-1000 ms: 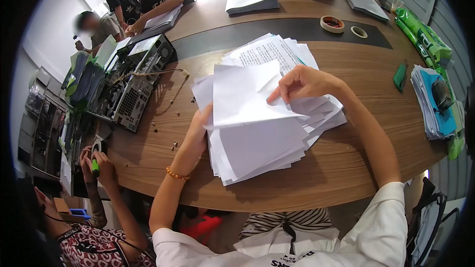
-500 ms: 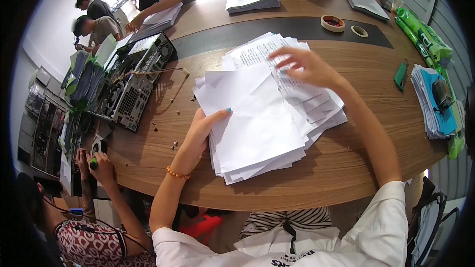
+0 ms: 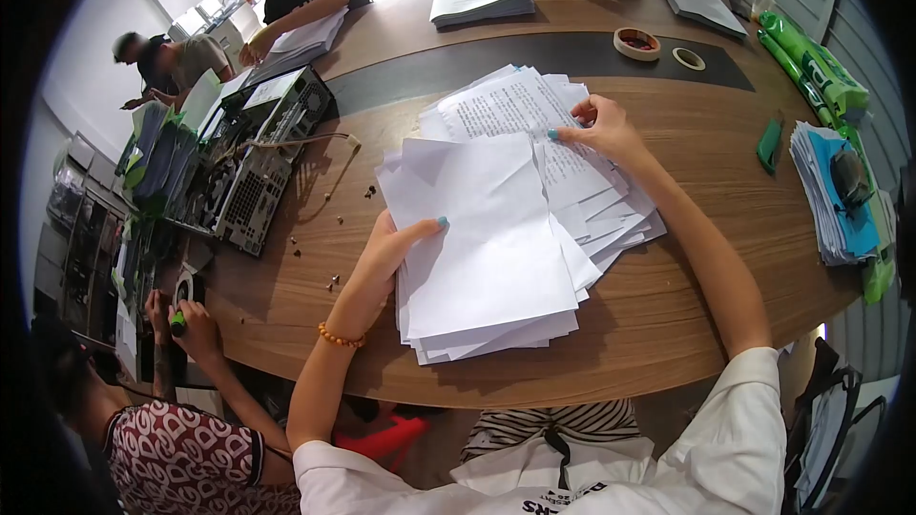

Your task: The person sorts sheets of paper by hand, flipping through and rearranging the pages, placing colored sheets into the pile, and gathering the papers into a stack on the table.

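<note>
A stack of blank white sheets (image 3: 482, 238) lies near the front of the wooden table, and my left hand (image 3: 393, 246) grips its left edge, thumb on top and fingers underneath. Behind and to the right, a fanned pile of printed pages (image 3: 496, 107) is partly covered by that stack. My right hand (image 3: 603, 129) is at the printed pile's upper right, its thumb and fingers closed on the edge of a printed page.
An opened computer case (image 3: 262, 167) with a loose cable and small screws stands at left. Tape rolls (image 3: 636, 45), a green cutter (image 3: 769, 145) and a paper stack (image 3: 828, 195) lie right. A co-worker's hand (image 3: 196, 329) holds a green tool; other people are behind.
The raised top sheet has come down flat on the left stack. My right hand has left it, moved up and right, and closed on a printed page.
</note>
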Motion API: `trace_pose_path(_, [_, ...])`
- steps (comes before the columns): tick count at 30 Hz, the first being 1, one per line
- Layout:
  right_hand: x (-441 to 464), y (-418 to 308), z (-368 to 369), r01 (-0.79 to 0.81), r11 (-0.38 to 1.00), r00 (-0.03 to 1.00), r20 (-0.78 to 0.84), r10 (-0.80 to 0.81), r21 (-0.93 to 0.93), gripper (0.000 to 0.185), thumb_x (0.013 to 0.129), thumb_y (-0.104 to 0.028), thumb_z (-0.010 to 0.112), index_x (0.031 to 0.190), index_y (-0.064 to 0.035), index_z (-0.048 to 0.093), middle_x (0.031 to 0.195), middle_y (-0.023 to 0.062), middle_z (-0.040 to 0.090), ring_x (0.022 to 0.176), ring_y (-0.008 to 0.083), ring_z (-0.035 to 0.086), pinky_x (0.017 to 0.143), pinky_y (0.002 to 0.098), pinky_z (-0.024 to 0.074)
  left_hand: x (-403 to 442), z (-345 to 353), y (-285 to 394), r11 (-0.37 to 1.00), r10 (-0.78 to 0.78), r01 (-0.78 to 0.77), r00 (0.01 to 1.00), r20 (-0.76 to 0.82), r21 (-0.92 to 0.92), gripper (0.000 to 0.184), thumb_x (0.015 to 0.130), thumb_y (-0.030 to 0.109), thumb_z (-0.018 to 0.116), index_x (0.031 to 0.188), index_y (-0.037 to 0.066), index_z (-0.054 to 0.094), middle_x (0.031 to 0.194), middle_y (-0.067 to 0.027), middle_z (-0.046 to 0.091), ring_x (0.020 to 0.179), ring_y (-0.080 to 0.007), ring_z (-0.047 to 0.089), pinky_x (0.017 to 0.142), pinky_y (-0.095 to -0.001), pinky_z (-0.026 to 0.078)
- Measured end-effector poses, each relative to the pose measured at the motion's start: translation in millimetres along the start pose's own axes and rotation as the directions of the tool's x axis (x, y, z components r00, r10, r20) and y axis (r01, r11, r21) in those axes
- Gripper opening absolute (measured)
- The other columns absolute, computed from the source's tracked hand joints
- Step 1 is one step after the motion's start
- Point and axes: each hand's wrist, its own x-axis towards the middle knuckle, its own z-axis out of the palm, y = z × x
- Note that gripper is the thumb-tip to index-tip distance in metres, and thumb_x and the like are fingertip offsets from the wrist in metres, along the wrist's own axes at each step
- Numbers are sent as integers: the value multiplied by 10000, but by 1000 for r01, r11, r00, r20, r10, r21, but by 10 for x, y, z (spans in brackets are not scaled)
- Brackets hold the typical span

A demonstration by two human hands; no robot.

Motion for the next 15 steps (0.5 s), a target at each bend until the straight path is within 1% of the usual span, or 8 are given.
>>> trace_pose_path(1, [9,19,6,-1,1000,1000,-3,1,2,368,601,-279,692,798,8,572,729,126,585,668,178,566,607,258,441,3,2,-5,1000,1,-1,1000,1,3,386,686,103,585,996,-53,416,855,-110,526,714,-144,553,604,-244,468])
trace_pose_path(3, [33,38,8,-87,990,996,40,83,108,334,593,-238,697,781,9,572,715,109,587,637,162,559,595,249,438,12,-7,-30,1000,24,-24,1000,1,-17,380,686,106,587,994,-45,423,859,-104,528,719,-140,552,613,-241,466])
trace_pose_path(4, [38,49,11,-88,990,996,39,84,109,334,593,-238,697,781,9,572,715,109,587,637,162,559,595,249,438,14,-10,-34,1000,24,-24,1000,2,-16,380,686,106,587,994,-45,423,859,-104,528,719,-140,552,613,-241,466])
trace_pose_path(6, [45,54,12,-137,973,990,49,130,185,255,604,-193,683,731,4,584,706,97,591,619,144,553,574,246,436,15,-15,-39,1000,22,-22,1000,-4,-6,375,689,108,583,995,-42,425,863,-102,529,727,-139,550,618,-239,464])
trace_pose_path(9, [59,65,-31,-124,972,990,85,110,198,193,642,-186,643,688,-5,593,668,85,595,599,136,554,558,252,429,1,-5,-26,999,14,-14,1000,-6,-30,327,694,108,590,958,-32,456,836,-87,535,718,-123,533,616,-232,444])
trace_pose_path(13, [51,33,-58,-98,980,994,54,90,174,181,676,-193,601,687,-13,600,612,68,586,564,123,546,536,250,415,-2,-4,-19,999,4,-5,1000,-20,-42,326,694,111,589,956,-31,456,828,-85,533,709,-121,532,608,-230,441])
trace_pose_path(14, [49,27,-69,-8,1000,996,-91,6,-27,186,683,-202,592,698,-17,601,610,67,583,555,117,540,532,247,410,-6,-4,-15,999,10,-11,1000,-16,-43,329,694,113,589,957,-31,454,826,-85,532,708,-123,531,605,-230,441])
trace_pose_path(15, [46,25,-86,54,970,971,-214,-106,-237,192,690,-211,584,709,-21,603,607,66,581,547,112,535,528,244,405,-9,-2,-14,999,16,-17,1000,-11,-44,331,694,115,588,958,-32,453,825,-85,530,708,-124,531,602,-230,440])
